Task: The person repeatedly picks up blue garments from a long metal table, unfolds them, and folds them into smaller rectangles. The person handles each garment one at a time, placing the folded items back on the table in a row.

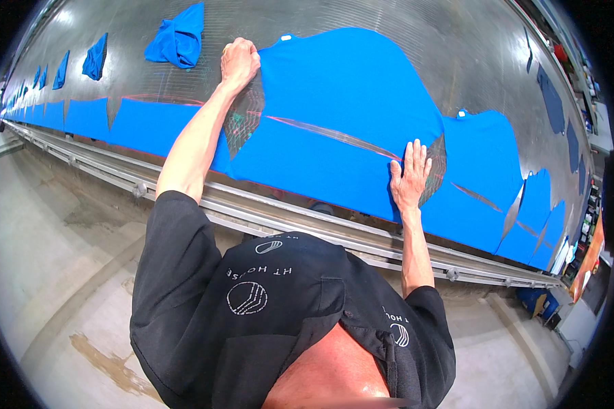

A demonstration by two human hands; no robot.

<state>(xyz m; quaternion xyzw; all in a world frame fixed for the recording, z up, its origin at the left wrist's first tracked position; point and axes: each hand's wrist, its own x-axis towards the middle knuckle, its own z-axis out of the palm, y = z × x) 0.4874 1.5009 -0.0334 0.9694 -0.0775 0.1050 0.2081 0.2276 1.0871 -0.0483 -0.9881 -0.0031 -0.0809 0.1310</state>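
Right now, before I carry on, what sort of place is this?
Probably a garment workshop, perhaps one for fabric printing: blue garment panels lie in a row along a long dark worktable, a metal rail runs along its near edge, and crumpled blue cloth pieces lie beyond the panels.

Black shirt [184,307], nearer the wearer than the fingers of left hand [240,65] and right hand [409,178]: legible white lettering [280,271]; round white line emblem [247,298], repeated smaller.
Blue cloth [348,88]: white label [286,38], just right of the left fingers, unreadable.
Second white label [462,114], beyond the right fingers, unreadable.
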